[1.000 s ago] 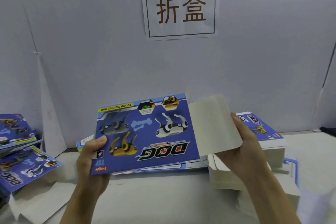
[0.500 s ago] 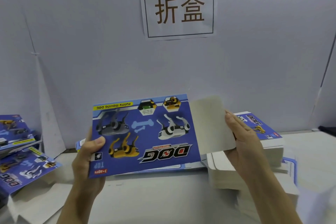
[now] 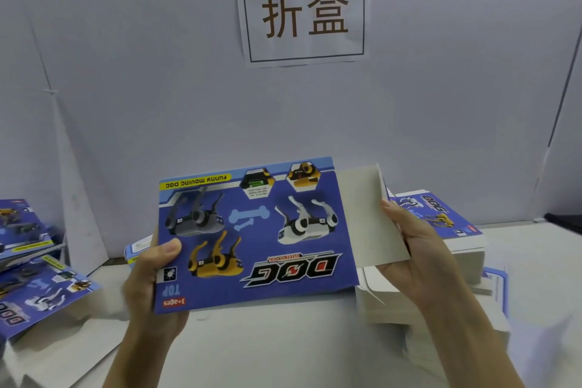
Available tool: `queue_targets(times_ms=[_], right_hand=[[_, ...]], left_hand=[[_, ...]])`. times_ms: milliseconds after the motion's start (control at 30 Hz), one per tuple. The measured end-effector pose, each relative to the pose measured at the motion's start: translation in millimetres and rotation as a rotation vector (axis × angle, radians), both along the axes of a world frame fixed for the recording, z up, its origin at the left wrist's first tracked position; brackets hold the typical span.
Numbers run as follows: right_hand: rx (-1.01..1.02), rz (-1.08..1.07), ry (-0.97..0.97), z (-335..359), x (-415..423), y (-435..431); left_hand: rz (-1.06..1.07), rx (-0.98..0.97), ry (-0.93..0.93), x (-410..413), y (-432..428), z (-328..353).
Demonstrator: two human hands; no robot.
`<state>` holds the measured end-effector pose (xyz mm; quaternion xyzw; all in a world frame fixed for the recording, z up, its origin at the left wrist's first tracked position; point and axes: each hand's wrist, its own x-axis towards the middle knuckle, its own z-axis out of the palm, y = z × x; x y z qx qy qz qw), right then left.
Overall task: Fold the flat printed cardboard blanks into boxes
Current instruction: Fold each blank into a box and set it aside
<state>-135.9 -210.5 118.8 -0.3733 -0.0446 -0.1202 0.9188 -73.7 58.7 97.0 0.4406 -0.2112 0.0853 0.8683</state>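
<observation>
I hold a blue printed cardboard blank with toy dogs and an upside-down "DOG" logo in front of me, above the table. My left hand grips its lower left corner, thumb on the printed face. My right hand holds the plain grey side flap, which is bent up and turned nearly edge-on toward me.
A stack of flat blanks lies at the right behind my right hand, with more grey cardboard in front of it. Printed boxes and blanks pile up at the left. A white wall with a paper sign stands close behind.
The right hand has swung the grey flap from lying open and broad to standing narrower, folded toward the printed panel. The whole blank has risen slightly and shifted left.
</observation>
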Motion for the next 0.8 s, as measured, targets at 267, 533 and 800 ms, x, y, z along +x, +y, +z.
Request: queue_targets(times_ms=[267,533,800], right_hand=[[-0.069,-0.071,-0.010,1,0,0],[-0.167,-0.093,-0.090,-1,2,10],[-0.035,-0.149,-0.079,-2,4,15]], left_hand=[[-0.045,0.010,0.016,2,8,3],[0.094,-0.013,0.031,-1,14,5],[-0.134,0.410,0.319,3,48,-1]])
